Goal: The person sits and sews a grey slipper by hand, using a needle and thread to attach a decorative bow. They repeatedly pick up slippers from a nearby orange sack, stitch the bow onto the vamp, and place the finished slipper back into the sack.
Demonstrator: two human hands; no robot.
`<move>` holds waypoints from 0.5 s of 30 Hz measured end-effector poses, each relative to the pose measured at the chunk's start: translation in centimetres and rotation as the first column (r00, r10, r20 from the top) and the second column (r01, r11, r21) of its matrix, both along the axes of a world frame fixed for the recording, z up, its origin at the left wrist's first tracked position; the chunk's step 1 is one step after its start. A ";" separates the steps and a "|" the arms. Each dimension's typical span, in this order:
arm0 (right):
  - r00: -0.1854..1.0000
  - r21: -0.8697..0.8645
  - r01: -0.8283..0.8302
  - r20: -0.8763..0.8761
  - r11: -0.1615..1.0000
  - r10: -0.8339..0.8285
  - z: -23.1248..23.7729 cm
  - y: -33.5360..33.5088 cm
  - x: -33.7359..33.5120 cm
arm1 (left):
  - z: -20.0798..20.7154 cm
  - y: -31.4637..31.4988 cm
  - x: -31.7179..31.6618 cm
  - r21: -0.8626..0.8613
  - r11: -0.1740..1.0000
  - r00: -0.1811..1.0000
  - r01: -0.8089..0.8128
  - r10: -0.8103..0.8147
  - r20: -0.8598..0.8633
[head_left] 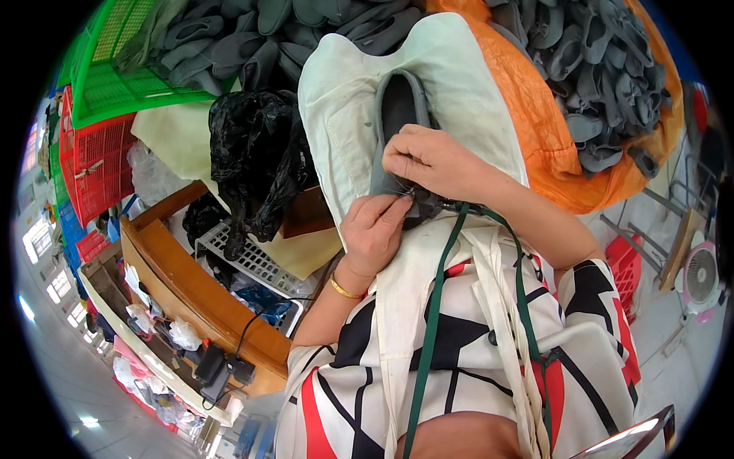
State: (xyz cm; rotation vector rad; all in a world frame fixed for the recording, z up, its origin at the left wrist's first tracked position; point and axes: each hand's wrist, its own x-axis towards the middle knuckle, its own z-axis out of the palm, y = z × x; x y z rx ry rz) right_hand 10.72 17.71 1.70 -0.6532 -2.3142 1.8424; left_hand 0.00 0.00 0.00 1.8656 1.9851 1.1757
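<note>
A dark grey fabric shoe lies lengthwise over a white cloth in front of me, its opening facing up and away. With finger and thumb, my left hand pinches the near end of the shoe. My right hand rests over the shoe just beyond it, fingers curled in a pinch; whatever sits between the fingertips is too small to make out. Fine dark strands show on the shoe between both hands. A green cord hangs down my front, its far end near my right wrist.
Many grey shoes fill a green plastic basket at far left. More lie in an orange sack at right. Black plastic bags, a white slotted tray and a wooden drawer unit stand left. A fan is at right.
</note>
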 end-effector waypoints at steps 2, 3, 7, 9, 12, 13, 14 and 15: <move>0.988 -0.032 -0.102 0.115 0.994 0.105 0.8 0.3 0.3 | 0.1 -0.1 0.1 0.028 0.999 0.997 -0.017 0.019 -0.076; 0.983 -0.027 -0.139 0.114 0.990 0.141 0.9 0.4 0.1 | 0.1 0.0 -0.2 0.040 0.999 0.996 -0.019 0.022 -0.088; 0.971 -0.002 -0.219 0.097 0.976 0.218 0.6 -0.1 -0.3 | 0.2 0.0 -0.7 0.042 0.999 0.993 -0.016 0.021 -0.113; 0.978 0.044 -0.201 0.074 0.979 0.197 0.2 -0.5 -0.4 | 0.2 -0.1 -0.6 0.032 0.999 0.994 -0.016 0.020 -0.105; 0.983 0.003 0.006 -0.181 1.000 -0.006 -0.9 -1.5 -0.9 | -0.2 0.2 -0.6 0.027 1.000 0.997 0.002 0.000 -0.079; 0.977 0.006 0.058 -0.205 0.998 -0.055 -0.9 -1.4 -1.2 | -0.2 0.3 -0.5 0.023 0.999 0.997 0.027 -0.025 -0.074; 0.968 0.007 0.110 -0.229 0.994 -0.105 -0.9 -1.1 -1.6 | -0.2 0.3 -0.5 0.019 0.999 0.996 0.051 -0.050 -0.070; 0.955 0.010 0.163 -0.252 0.987 -0.156 -0.8 -0.7 -1.9 | -0.3 0.3 -0.4 0.024 0.999 0.997 0.043 -0.041 -0.068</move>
